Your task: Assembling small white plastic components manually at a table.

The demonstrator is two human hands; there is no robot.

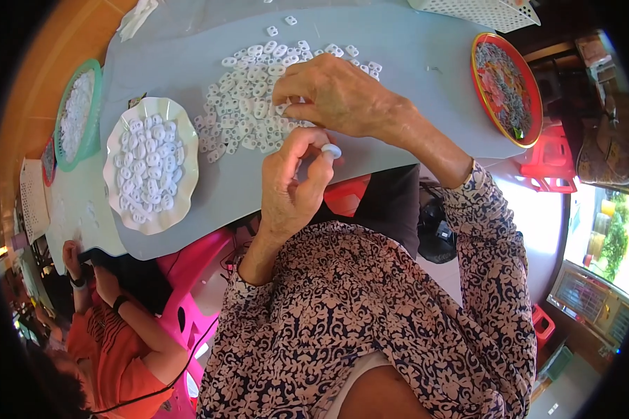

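Your left hand pinching a small rounded white plastic piece, nearer you than the heap of white two-holed pieces, your right hand at the heap's right side, its grip unclear, scalloped cream dish left of the heap

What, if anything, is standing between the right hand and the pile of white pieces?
Nothing visible does. The right hand is over the right side of the pile; whether it touches any piece is unclear. The left hand, pinching a rounded white piece, is nearer the body, not between them.
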